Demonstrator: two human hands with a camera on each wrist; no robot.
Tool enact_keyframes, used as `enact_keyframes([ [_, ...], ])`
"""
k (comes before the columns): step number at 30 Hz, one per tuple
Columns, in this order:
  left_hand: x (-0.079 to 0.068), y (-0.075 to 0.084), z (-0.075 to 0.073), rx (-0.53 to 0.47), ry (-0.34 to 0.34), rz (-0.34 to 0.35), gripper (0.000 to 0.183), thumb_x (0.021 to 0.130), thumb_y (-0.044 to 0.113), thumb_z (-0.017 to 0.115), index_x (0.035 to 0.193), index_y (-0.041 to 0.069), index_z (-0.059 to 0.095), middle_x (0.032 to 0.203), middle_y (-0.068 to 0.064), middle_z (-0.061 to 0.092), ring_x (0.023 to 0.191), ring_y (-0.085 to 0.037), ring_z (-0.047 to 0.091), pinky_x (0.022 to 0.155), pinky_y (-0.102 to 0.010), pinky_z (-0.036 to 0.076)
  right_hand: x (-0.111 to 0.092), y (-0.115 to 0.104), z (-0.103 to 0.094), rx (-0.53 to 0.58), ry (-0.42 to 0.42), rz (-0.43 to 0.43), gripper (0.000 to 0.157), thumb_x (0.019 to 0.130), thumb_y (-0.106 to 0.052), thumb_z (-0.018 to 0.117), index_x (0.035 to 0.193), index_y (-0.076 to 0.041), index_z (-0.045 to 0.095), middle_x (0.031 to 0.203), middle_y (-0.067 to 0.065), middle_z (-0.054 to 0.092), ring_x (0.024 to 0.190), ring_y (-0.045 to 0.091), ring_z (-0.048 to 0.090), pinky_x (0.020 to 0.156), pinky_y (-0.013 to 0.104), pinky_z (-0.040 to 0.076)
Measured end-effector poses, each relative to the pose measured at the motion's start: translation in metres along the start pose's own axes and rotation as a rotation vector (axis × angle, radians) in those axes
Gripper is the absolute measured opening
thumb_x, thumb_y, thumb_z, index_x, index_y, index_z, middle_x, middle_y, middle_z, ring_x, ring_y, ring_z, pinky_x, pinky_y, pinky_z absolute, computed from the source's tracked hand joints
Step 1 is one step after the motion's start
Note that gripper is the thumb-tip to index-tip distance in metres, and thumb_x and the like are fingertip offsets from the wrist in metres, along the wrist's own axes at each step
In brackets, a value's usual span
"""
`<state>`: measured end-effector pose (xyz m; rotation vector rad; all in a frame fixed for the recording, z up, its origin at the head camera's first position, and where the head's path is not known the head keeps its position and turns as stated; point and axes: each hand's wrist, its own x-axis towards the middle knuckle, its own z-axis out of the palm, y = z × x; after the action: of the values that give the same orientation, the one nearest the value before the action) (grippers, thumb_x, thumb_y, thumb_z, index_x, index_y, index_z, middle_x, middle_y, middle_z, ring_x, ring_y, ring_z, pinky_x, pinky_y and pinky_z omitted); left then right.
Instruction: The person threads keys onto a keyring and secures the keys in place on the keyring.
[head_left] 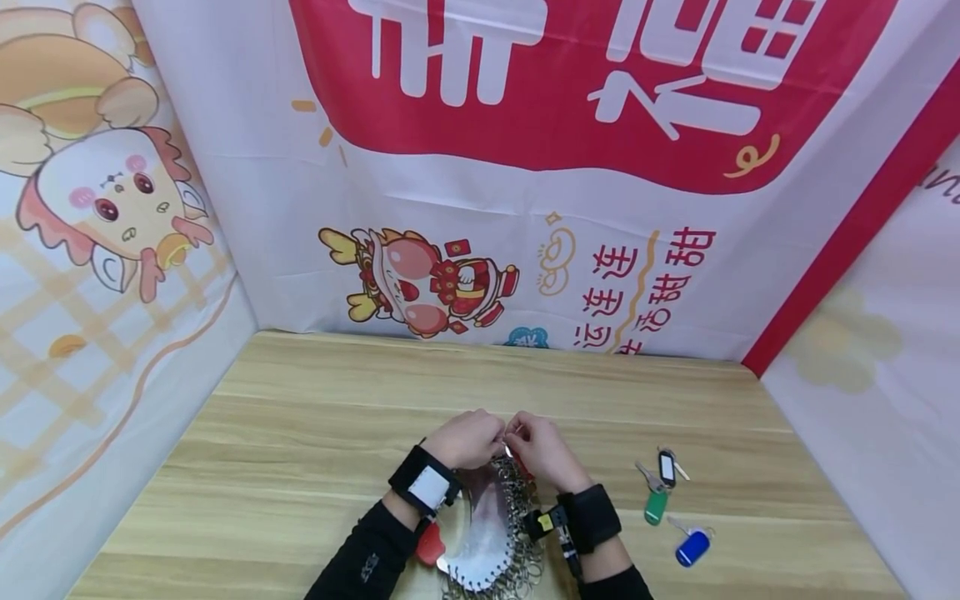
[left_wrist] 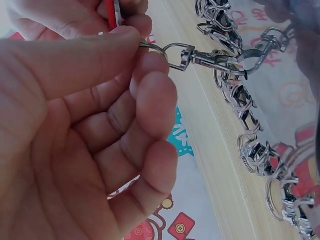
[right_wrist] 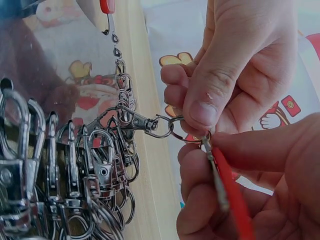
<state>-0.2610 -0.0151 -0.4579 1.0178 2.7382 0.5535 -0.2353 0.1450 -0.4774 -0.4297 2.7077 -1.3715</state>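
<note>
My left hand point(left_wrist: 100, 115) pinches a metal split ring point(left_wrist: 155, 47) between thumb and forefinger. The ring is linked to a swivel snap hook point(left_wrist: 200, 57) at the rim of a shiny round key holder point(head_left: 480, 546). Close by, my right hand point(right_wrist: 280, 175) holds a key point(right_wrist: 216, 175) with a red key tag point(right_wrist: 231, 192), its metal end right at the split ring. Fingertips of both hands meet at this spot, just beyond the holder's far edge in the head view. More snap hooks point(right_wrist: 75, 165) crowd the holder's rim.
To the right on the wooden table point(head_left: 300, 433) lie keys with a black tag point(head_left: 667, 468), a green tag point(head_left: 656, 507) and a blue tag point(head_left: 692, 548). Another red tag point(head_left: 431, 545) sits at the holder's left side. Printed cloth walls point(head_left: 262, 208) enclose the table.
</note>
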Motion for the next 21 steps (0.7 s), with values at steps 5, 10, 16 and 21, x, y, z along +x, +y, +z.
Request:
enact_keyframes([
  [5, -0.0006, -0.0005, -0.0003, 0.0, 0.002, 0.007, 0.028, 0.093, 0.015, 0.058, 0.066, 0.014, 0.05, 0.057, 0.007, 0.041, 0.049, -0.008, 0.04, 0.051, -0.022, 0.034, -0.0007, -0.0011, 0.0002, 0.027, -0.012, -0.025, 0.008, 0.093, -0.001, 0.053, 0.087, -0.004, 0.056, 0.068, 0.004, 0.054, 0.046, 0.01, 0.044, 0.041, 0.025, 0.038],
  [10, -0.0018, -0.0005, -0.0007, 0.0, 0.015, 0.011, 0.027, 0.092, 0.013, 0.058, 0.066, 0.013, 0.051, 0.057, 0.006, 0.041, 0.05, -0.008, 0.041, 0.052, -0.023, 0.035, -0.0009, -0.001, 0.0002, -0.015, -0.005, -0.066, 0.01, 0.091, 0.001, 0.057, 0.084, -0.006, 0.057, 0.072, 0.002, 0.056, 0.052, 0.01, 0.047, 0.046, 0.024, 0.04],
  [16, -0.0021, -0.0017, -0.0004, 0.001, 0.022, 0.017, 0.027, 0.091, 0.013, 0.059, 0.065, 0.014, 0.051, 0.057, 0.007, 0.042, 0.05, -0.008, 0.041, 0.052, -0.023, 0.036, -0.0008, 0.0001, -0.0001, -0.037, -0.021, -0.087, 0.012, 0.089, 0.001, 0.059, 0.081, -0.007, 0.058, 0.073, 0.0, 0.056, 0.056, 0.01, 0.048, 0.05, 0.024, 0.041],
  [21, -0.0013, -0.0027, 0.0, -0.018, 0.011, 0.004, 0.029, 0.091, 0.014, 0.058, 0.064, 0.014, 0.05, 0.056, 0.006, 0.041, 0.049, -0.009, 0.041, 0.051, -0.023, 0.035, -0.0007, 0.0005, -0.0004, -0.037, -0.038, -0.071, 0.01, 0.091, 0.0, 0.057, 0.084, -0.007, 0.057, 0.073, 0.0, 0.055, 0.053, 0.01, 0.046, 0.048, 0.024, 0.039],
])
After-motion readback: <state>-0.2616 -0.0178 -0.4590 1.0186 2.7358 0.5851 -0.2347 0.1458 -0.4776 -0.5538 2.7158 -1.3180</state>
